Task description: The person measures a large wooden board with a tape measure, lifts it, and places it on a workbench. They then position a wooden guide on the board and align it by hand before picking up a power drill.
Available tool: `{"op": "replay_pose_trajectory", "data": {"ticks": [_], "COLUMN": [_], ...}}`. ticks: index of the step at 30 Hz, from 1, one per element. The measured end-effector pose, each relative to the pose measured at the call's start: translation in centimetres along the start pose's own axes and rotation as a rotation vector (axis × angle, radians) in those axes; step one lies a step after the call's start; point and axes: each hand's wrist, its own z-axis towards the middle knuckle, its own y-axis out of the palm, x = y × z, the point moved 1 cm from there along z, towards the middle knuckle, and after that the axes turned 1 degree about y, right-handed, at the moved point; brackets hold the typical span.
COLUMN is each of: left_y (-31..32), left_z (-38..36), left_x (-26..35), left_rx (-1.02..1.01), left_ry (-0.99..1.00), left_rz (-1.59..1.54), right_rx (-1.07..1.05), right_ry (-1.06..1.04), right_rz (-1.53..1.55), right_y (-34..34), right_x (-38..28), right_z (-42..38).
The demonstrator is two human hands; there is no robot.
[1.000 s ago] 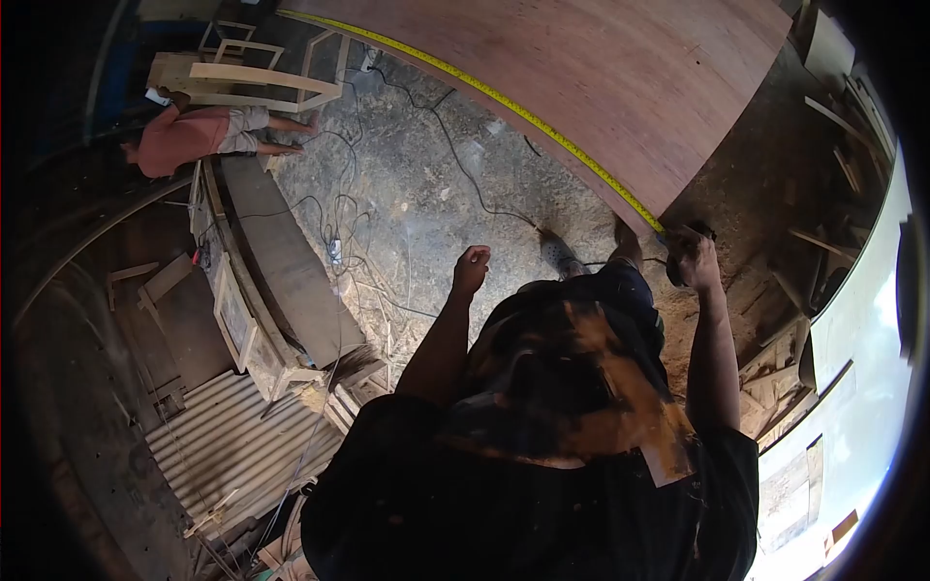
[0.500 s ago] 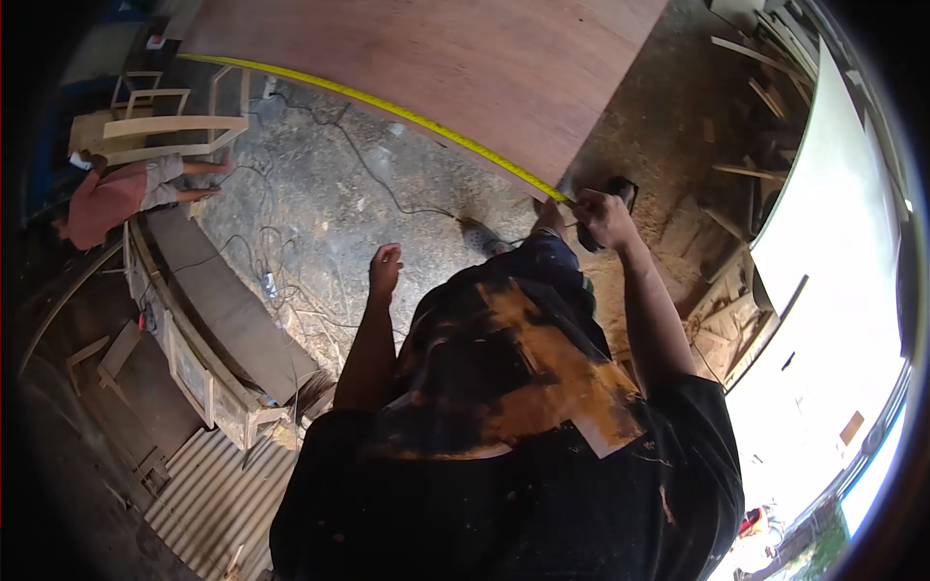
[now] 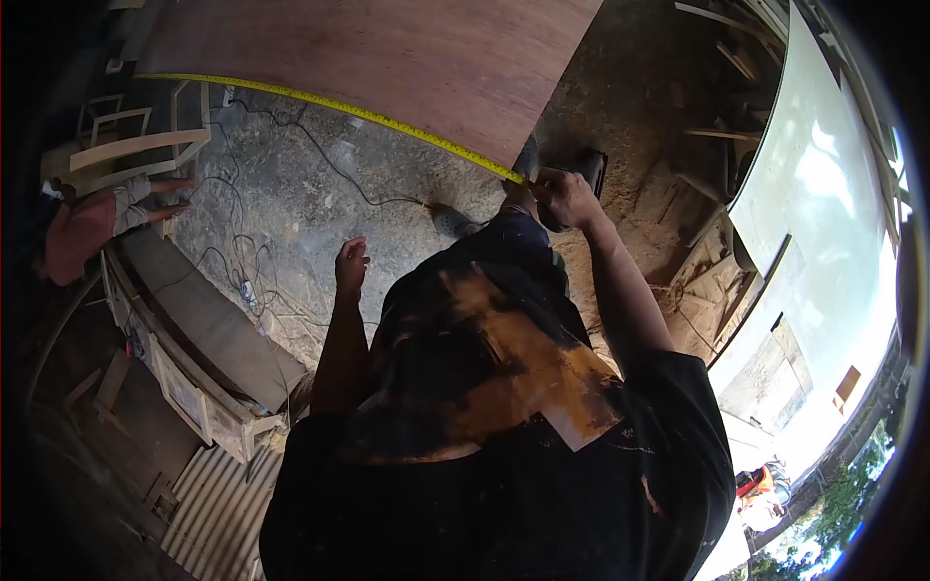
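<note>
Nearest us hangs our dark, paint-stained shirt [image 3: 504, 387], filling the lower view. Past it, our left hand [image 3: 351, 266] floats loosely curled over the floor [image 3: 320, 203], holding nothing. Our right hand [image 3: 562, 197] is closed on the tape case [image 3: 586, 174], we think, since the fingers hide most of it, and it pins the yellow tape [image 3: 387, 118] at the near corner of the plywood sheet [image 3: 387, 48]. The tape lies flat along the sheet's edge, pulled taut so it reads straight. Beyond, cables [image 3: 242, 261] trail across the floor, and a person in pink [image 3: 82, 228] crouches by wooden frames [image 3: 126, 145].
</note>
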Motion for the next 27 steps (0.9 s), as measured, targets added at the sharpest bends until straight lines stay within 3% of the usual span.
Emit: {"op": "replay_pose_trajectory", "data": {"ticks": [23, 25, 27], "left_y": [0.3, 0.2, -0.1], "left_z": [0.4, 0.7, 1.5], "left_x": [-0.7, -1.2, -1.8], "left_rx": [0.003, -0.001, 0.003], "left_ry": [-0.009, -0.001, 0.027], "left_rz": [-0.017, -0.004, -0.041], "right_rx": [0.020, -0.160, -0.208], "right_ry": [-0.001, 0.087, 0.011], "right_rz": [0.085, 0.400, 0.488], "right_y": [-0.1, 0.9, 0.7], "right_x": [-0.1, 0.8, -0.7], "right_z": [0.2, 0.7, 1.0]}}
